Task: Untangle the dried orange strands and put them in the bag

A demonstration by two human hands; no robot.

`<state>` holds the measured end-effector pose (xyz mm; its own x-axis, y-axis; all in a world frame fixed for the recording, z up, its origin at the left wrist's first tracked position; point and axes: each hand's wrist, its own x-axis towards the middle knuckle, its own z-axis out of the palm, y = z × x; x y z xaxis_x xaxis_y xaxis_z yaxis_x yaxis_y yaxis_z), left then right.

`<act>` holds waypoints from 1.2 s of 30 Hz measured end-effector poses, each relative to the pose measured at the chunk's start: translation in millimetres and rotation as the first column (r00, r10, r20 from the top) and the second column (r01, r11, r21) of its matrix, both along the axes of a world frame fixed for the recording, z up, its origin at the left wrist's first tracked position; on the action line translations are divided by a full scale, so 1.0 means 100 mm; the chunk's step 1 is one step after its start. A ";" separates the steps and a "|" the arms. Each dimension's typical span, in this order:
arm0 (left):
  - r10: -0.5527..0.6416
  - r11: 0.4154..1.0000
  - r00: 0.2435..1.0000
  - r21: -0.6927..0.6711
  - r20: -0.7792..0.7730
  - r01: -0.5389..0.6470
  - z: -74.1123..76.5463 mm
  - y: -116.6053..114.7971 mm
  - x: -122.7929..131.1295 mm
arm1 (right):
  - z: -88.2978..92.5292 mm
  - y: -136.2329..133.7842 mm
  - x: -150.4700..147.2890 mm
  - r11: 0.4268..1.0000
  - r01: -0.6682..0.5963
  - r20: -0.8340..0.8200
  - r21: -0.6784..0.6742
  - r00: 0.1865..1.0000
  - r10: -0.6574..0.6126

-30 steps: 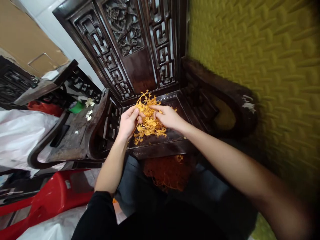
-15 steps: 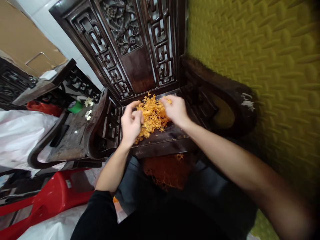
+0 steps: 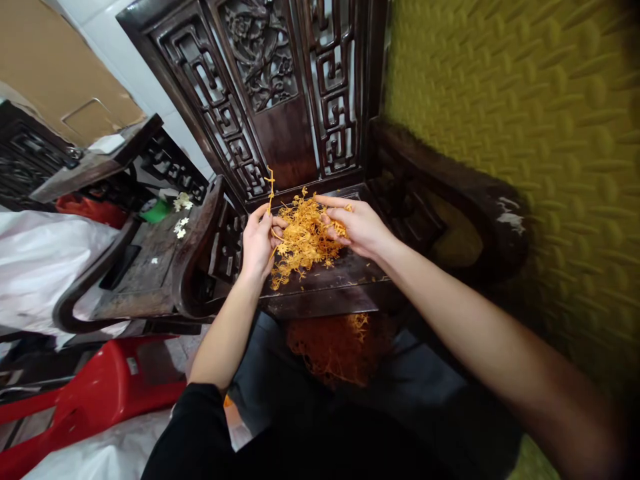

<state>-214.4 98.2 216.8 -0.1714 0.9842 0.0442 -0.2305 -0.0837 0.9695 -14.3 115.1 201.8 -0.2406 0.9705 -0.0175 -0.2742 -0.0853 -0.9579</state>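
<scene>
- Here we are, with the orange pile (image 3: 305, 243) in the middle of the dial, spread across the dark wooden seat (image 3: 327, 279) and crumbs scattered about it!
- At nine o'clock, the left hand (image 3: 259, 241) pinches a thin orange sprig (image 3: 271, 190) between thumb and fingers, its tip poking up towards twelve, and the fingers sit right against the pile's edge.
- Over at three o'clock, the right hand (image 3: 356, 227) has its fingers curled around a small orange clump (image 3: 340, 229), the index finger stretched out over the pile!
- Twelve o'clock: the carved chair back (image 3: 287, 143) rises behind, its fretwork gleaming.
- Down at six, below the seat's front edge, sits a reddish heap (image 3: 325, 347) between the knees, deep in shadow; what it is made of, I cannot tell.
- Out at nine, a second wooden chair (image 3: 133, 283) bears small white blossoms (image 3: 181, 228) and a green object (image 3: 155, 211).
- Eight o'clock brings a red plastic seat (image 3: 107, 383); two o'clock, a mustard-yellow embossed surface (image 3: 500, 100).
</scene>
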 end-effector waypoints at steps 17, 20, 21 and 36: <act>-0.110 0.986 0.921 0.073 -0.374 0.147 -0.06 -0.07 0.15 | -0.05 -0.14 -0.13 0.987 -0.050 0.267 0.150 0.964 0.008; -0.284 0.958 0.872 -0.079 -0.399 0.276 -0.01 -0.11 0.15 | -0.05 -0.13 -0.10 0.986 0.054 0.249 0.159 0.964 -0.093; -0.331 0.943 0.859 -0.119 -0.391 0.310 0.02 -0.12 0.15 | -0.06 -0.12 -0.09 0.982 0.079 0.269 0.174 0.955 -0.124; -0.421 0.900 0.905 -0.152 -0.059 0.408 0.20 -0.13 -0.08 | 0.17 0.12 0.38 0.972 0.204 0.034 0.118 0.977 -0.209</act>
<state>-222.5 85.1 236.7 0.2520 0.9630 -0.0959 -0.1292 0.1317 0.9828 23.2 127.5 218.9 -0.0364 0.9953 0.0892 -0.2296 0.0786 -0.9701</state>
